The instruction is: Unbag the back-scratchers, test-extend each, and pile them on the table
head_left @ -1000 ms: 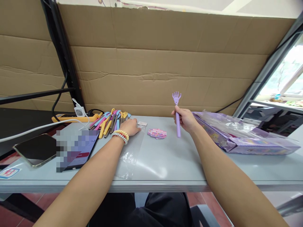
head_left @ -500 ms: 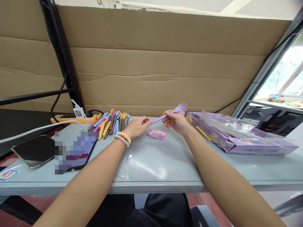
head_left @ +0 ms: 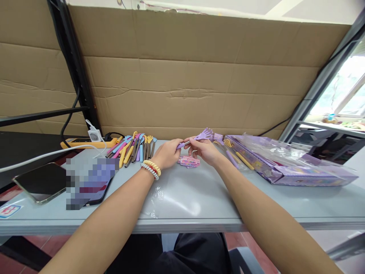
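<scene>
Scratcher [head_left: 203, 135] and both your hands meet just beyond the card stack [head_left: 189, 161]; take that stack as your landmark. Your left grip [head_left: 168, 152] is closed around the handle end, at the stack's left side. Your right grip [head_left: 207, 150] pinches the shaft between thumb and fingers, at the stack's right side, and is the nearer one to the fingered head. The long axis slants from the left grip rightward and away from you, head outermost, so the relation to judge by is head to the right, handle to the left. How high it hangs over the desk [head_left: 216, 194] you cannot tell.

Outward, a purple-handled scratcher [head_left: 231, 159] and a yellow one [head_left: 244, 161] lie right of the stack, against the purple box [head_left: 310, 175], limiting room there. Left of the stack sits the scratcher bundle [head_left: 134, 148]. Beyond it stands the cardboard wall [head_left: 185, 106]. Your widest room is on the stack's near side, down to the front edge [head_left: 194, 225], with clear plastic [head_left: 154, 199] lying near-left.
</scene>
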### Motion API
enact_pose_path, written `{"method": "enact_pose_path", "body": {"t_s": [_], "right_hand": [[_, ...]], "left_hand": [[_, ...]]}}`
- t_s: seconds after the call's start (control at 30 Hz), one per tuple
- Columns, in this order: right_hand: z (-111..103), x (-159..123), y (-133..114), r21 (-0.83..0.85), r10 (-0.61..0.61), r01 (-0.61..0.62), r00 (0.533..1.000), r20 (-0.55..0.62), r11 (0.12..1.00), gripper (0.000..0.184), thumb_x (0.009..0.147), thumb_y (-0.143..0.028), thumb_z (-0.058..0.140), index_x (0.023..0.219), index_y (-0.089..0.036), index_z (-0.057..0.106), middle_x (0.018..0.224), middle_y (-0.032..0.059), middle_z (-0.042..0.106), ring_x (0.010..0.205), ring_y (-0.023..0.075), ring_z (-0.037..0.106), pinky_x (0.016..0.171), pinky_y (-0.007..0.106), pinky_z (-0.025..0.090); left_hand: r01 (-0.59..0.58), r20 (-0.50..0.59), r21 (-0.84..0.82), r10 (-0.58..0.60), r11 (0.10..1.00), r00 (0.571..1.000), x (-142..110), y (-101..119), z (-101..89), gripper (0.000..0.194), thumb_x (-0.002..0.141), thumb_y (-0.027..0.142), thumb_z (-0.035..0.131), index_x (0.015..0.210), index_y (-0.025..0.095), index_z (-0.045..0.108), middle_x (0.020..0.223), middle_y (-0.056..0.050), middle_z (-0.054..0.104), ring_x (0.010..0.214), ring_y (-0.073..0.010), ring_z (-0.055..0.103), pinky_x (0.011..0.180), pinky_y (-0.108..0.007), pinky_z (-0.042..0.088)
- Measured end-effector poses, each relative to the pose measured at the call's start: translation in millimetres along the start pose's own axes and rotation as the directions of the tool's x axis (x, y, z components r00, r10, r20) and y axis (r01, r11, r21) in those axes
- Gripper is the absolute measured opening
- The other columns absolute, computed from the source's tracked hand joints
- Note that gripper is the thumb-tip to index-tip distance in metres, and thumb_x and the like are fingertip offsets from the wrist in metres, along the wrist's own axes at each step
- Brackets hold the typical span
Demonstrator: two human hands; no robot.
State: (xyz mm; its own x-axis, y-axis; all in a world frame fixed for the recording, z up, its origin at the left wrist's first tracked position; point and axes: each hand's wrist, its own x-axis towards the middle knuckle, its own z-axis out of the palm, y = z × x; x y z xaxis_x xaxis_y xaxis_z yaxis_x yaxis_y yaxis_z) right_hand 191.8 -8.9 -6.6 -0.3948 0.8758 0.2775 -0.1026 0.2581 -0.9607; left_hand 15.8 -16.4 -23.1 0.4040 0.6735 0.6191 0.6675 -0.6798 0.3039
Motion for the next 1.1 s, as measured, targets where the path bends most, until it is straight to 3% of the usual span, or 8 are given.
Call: {"method": "enact_pose_path", "body": {"t_s": [0.13,0.27,0.47,0.67,0.83,0.93,1.0,1.1], "right_hand": [[7.6,4.2,4.3,-0.066,-0.135,0.124,0.970,-0.205,0.990,0.043,0.059,-0.053,0.075,0.068,-0.014,0.061,0.060,0.0012,0.058,0.043,0.0067,0.047,0.037,0.021,0.035],[9.1,5.6,4.3,-0.056,-0.214,0.207,0.912,-0.349,0.977,0.040,0.057,-0.048,0.078,0.066,-0.016,0.057,0.051,-0.0040,0.049,0.039,0.0052,0.040,0.036,0.021,0.030],[4.5,2.1,0.6,-0.015,-0.152,0.154,0.957,-0.246,0.988,0.038,0.065,-0.050,0.073,0.065,-0.016,0.057,0.053,-0.0012,0.054,0.039,0.0070,0.044,0.037,0.022,0.031],[7.1,0.6,1.3,-0.115,-0.176,0.158,0.969,-0.172,0.981,0.036,0.067,-0.047,0.072,0.062,-0.015,0.057,0.052,-0.0010,0.053,0.040,0.0073,0.043,0.038,0.023,0.032],[8.8,2.9,1.5,-0.089,-0.237,0.222,0.941,-0.241,0.971,0.033,0.060,-0.042,0.078,0.063,-0.015,0.059,0.049,-0.0033,0.048,0.041,0.0060,0.040,0.037,0.022,0.030],[2.8,5.3,-5.4,0.041,-0.223,0.256,0.901,-0.373,0.966,0.036,0.054,-0.040,0.082,0.064,-0.016,0.057,0.050,-0.0033,0.049,0.040,0.0051,0.039,0.035,0.020,0.027],[-9.6,4.6,-15.6,0.092,-0.220,0.299,0.847,-0.483,0.950,0.038,0.054,-0.039,0.082,0.063,-0.016,0.053,0.051,-0.0039,0.048,0.040,0.0042,0.037,0.034,0.019,0.025],[-41.5,-3.1,-35.8,0.105,-0.247,0.405,0.722,-0.647,0.908,0.037,0.065,-0.041,0.076,0.063,-0.018,0.047,0.050,-0.0060,0.044,0.038,0.0030,0.031,0.033,0.018,0.024]], "left_hand": [[0.089,0.051,-0.051,-0.086,0.995,0.995,0.6,10.0,0.7,0.031,0.088,0.036,0.042,0.108,0.019,0.058,0.091,-0.004,0.067,0.079,-0.0173,0.060,0.070,-0.028,0.043],[0.134,0.032,-0.032,-0.133,0.990,0.991,0.7,13.6,1.5,0.036,0.092,0.040,0.032,0.109,0.020,0.058,0.093,-0.004,0.068,0.085,-0.0186,0.061,0.073,-0.028,0.043],[0.125,0.055,0.067,-0.128,0.990,0.990,-1.5,14.0,0.1,0.039,0.094,0.045,0.030,0.113,0.025,0.058,0.090,-0.002,0.069,0.083,-0.0196,0.063,0.068,-0.028,0.042],[0.041,0.006,0.036,-0.041,0.999,0.999,-2.2,14.0,4.7,0.032,0.091,0.023,0.035,0.115,0.021,0.056,0.108,-0.005,0.065,0.097,-0.0180,0.059,0.078,-0.027,0.042],[0.093,0.001,0.112,-0.093,0.989,0.996,1.3,22.6,-0.7,0.037,0.095,0.042,0.029,0.106,0.026,0.060,0.093,0.000,0.069,0.084,-0.0180,0.062,0.066,-0.027,0.039],[0.130,-0.021,0.223,-0.129,0.966,0.991,7.5,16.8,-9.7,0.038,0.095,0.044,0.029,0.103,0.027,0.062,0.092,-0.001,0.069,0.085,-0.0184,0.061,0.066,-0.028,0.037],[0.142,-0.035,0.291,-0.138,0.946,0.990,10.6,4.9,-18.8,0.035,0.094,0.041,0.032,0.102,0.027,0.063,0.097,-0.002,0.069,0.091,-0.0189,0.060,0.071,-0.030,0.036],[0.145,-0.085,0.381,-0.121,0.913,0.989,9.6,-22.4,-34.5,0.032,0.093,0.036,0.035,0.097,0.024,0.065,0.097,-0.005,0.068,0.099,-0.0211,0.056,0.084,-0.034,0.033]]}}
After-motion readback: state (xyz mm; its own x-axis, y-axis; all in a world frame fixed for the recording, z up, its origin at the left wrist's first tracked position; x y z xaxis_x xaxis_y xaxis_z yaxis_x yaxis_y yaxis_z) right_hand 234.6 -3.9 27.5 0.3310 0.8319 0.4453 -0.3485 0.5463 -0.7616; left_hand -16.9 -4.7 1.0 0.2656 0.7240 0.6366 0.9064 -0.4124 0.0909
